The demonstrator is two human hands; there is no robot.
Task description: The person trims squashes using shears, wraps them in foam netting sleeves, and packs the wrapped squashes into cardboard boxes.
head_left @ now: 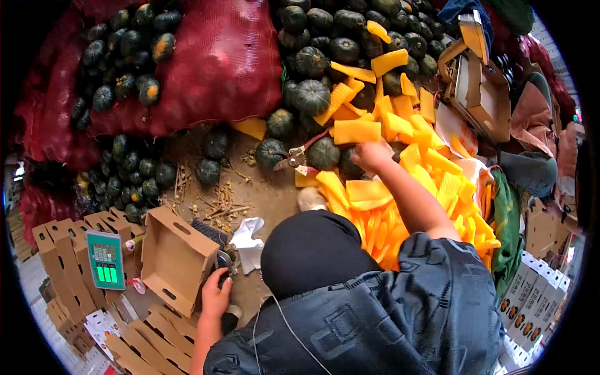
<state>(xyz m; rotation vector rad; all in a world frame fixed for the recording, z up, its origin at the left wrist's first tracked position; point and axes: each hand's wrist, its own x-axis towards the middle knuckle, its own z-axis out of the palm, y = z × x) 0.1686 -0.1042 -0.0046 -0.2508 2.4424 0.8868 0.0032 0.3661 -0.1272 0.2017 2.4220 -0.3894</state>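
My right hand (373, 156) reaches into the pile of yellow foam net sleeves (365, 194), closed with its fingers curled down. A dark green squash (324, 154) lies left of it, and a flat yellow sleeve (357, 132) just beyond; what the fingers hold is hidden. At the lower left, my left hand (216, 294) is closed, its curled fingers against a dark rounded thing (223, 259) that I cannot make out. Beside that hand stands a tilted cardboard box (177, 259) without contents. Pruning shears (292, 160) with red handles lie between squashes.
Red mesh sacks (212, 59) bulge at the far left, with heaped squashes (125, 169) beside them. Left stands a scale display (105, 259) near stacked cartons (59, 253). Dry stems (222, 203) and crumpled white paper (248, 240) litter the floor. White boxes (531, 303) are stacked right.
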